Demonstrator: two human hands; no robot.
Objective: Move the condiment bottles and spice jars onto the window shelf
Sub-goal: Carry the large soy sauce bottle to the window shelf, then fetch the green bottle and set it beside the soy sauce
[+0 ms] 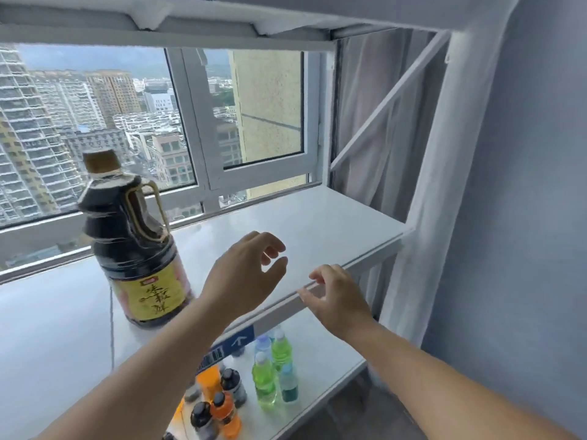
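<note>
A large dark soy sauce bottle [135, 242] with a yellow label and a handle stands upright on the white window shelf [317, 223], at its left part. My left hand [247, 271] hovers over the shelf to the right of the bottle, fingers loosely curled, holding nothing. My right hand [336, 296] is at the shelf's front edge, fingers loosely bent and empty. On the lower shelf [324, 357] stand several small bottles: green ones [265, 381], an orange one [224, 411] and dark-capped ones [233, 387].
The window [190, 122] runs behind the shelf, showing city buildings. A white rack post [444, 154] with a diagonal brace and a grey curtain [381, 122] stand at the right. Another shelf [222, 23] lies overhead. A grey wall [524, 217] is further right.
</note>
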